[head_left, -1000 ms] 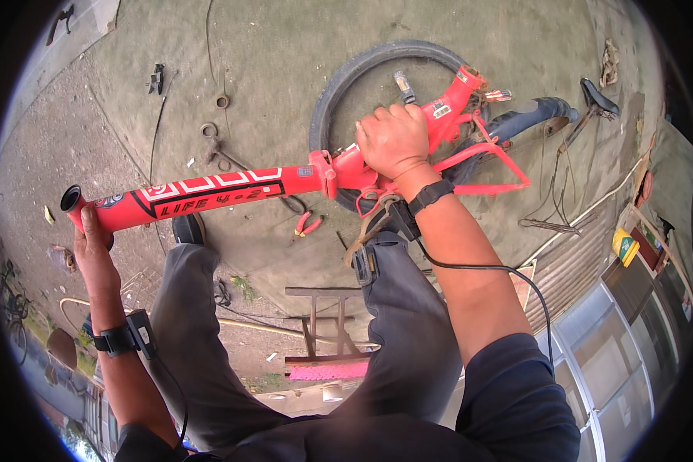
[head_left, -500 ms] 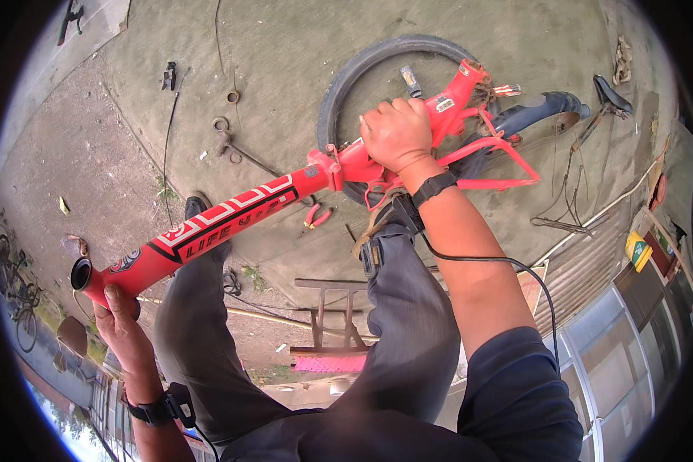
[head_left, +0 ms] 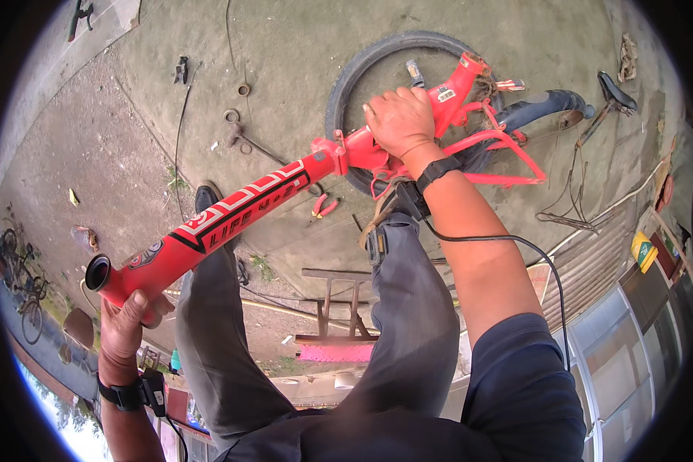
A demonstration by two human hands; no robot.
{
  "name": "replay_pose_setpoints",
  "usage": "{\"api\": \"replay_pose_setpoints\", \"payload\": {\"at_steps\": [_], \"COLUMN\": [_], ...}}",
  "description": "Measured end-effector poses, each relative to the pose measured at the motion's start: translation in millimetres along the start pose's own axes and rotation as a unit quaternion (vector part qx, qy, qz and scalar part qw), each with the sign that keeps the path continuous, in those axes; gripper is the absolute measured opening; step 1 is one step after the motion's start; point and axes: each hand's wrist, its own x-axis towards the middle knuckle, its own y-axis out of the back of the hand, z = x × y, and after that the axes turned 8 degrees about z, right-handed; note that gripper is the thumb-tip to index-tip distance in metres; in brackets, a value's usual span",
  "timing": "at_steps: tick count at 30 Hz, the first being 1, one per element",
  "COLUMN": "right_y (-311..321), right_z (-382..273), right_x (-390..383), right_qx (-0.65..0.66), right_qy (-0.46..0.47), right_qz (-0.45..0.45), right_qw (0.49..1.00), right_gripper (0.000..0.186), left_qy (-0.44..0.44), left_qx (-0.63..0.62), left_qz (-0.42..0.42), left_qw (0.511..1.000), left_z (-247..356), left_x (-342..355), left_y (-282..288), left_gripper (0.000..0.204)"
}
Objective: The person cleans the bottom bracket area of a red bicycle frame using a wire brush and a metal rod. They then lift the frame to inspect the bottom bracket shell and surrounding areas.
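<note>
I hold a red bicycle frame [head_left: 231, 219] slantwise above my legs. My left hand [head_left: 127, 319] grips its head-tube end at the lower left, from beneath. My right hand [head_left: 400, 119] is closed over the frame near the seat-tube junction at the upper right. The frame's rear stays [head_left: 500, 142] reach out to the right past my right wrist. Under the frame, a black tyre [head_left: 362, 73] lies flat on the concrete.
Red-handled pliers [head_left: 325, 205], metal rings [head_left: 231, 117] and a long tool lie on the concrete. A black saddle on its post [head_left: 612, 96] and a dark blue part [head_left: 543, 104] lie at the right. A small pink-topped stool [head_left: 335, 350] stands under my knees.
The frame's head-tube end has swung down and toward me, and my left hand went with it. My right hand has kept its grip near the seat junction.
</note>
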Motion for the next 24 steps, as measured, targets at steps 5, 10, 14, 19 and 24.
{"api": "replay_pose_setpoints", "payload": {"at_steps": [5, 10, 14, 19, 24], "right_y": [52, 114, 94, 83, 82], "right_z": [11, 86, 124, 145, 154], "right_x": [5, 34, 76, 86, 77], "right_qx": [0.075, 0.044, 0.367, 0.45, 0.516], "right_qy": [-0.055, -0.236, -0.36, -0.398, -0.451], "right_qz": [0.112, 0.2, 0.033, -0.2, -0.196], "right_qw": [0.989, 0.95, 0.857, 0.774, 0.701], "right_gripper": [0.021, 0.051, 0.061, 0.051, 0.033], "left_qy": [0.018, 0.032, 0.032, 0.014, 0.026], "left_qx": [-0.011, -0.025, -0.041, -0.162, -0.152], "left_qz": [-0.018, -0.09, -0.091, -0.079, -0.047], "left_qw": [1.0, 0.995, 0.994, 0.984, 0.987], "left_z": [15, 28, 25, 13, 12], "left_x": [2, 10, 18, 14, -1], "left_y": [-12, -3, -1, -15, -21], "left_gripper": [0.08, 0.099, 0.103, 0.099, 0.092]}}
